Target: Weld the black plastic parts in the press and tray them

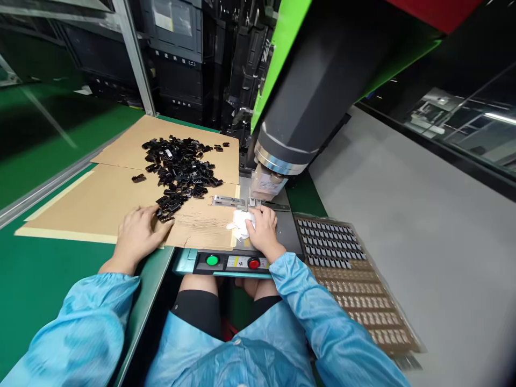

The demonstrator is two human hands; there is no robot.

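My left hand point(140, 234) rests on the cardboard at the near edge of a pile of small black plastic parts point(181, 166). Its thumb and forefinger are apart, with the nearest parts between and beside them. My right hand point(264, 230) is at the small metal fixture point(255, 202) below the machine head point(268, 183). Its fingers are bent, with the tips at the fixture; whatever they hold is hidden. White, thin pieces in a loose heap point(241, 224) lie against the right thumb.
Cardboard point(92, 199) covers part of the green table point(48, 269). A green button point(212, 260) and a red button point(253, 263) sit on the front panel. To the right lies a tray point(358, 279) with rows of small parts. Dark crates point(177, 70) stand behind.
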